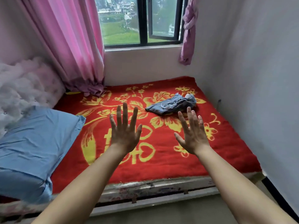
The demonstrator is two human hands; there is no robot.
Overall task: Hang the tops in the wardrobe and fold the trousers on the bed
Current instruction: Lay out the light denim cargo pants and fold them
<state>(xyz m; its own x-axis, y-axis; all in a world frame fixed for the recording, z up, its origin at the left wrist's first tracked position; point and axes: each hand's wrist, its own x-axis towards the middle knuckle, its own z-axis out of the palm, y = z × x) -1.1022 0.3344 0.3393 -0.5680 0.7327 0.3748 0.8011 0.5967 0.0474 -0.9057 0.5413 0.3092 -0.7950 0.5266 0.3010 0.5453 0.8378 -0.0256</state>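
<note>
Trousers (pixel 171 105) of blue denim lie on the bed (pixel 161 162), toward its far right part, near the wall and well away from the blue pillow (pixel 32 143) on the left. They sit in a rumpled bundle, flatter at the left end and bunched up at the right, so I judge the folding is not done, or at best only roughly begun.

I see no tops and no wardrobe from here, so I cannot say how the hanging half of the job stands.

The bundle's long axis runs across the bed from side to side, with the right end angled a little toward the window (pixel 142 21). A paler patch shows at that right end, which may be the inside of the cloth. I cannot tell which end is the waist and which the legs.

My left hand (pixel 125 135) and right hand (pixel 193 136) are both raised above the blanket, backs toward me, fingers straight and spread. The grip is wide on both and holds nothing. The right hand's fingertips sit just short of the bundle in the view, and the left is off to its left. Neither touches the denim.
</note>
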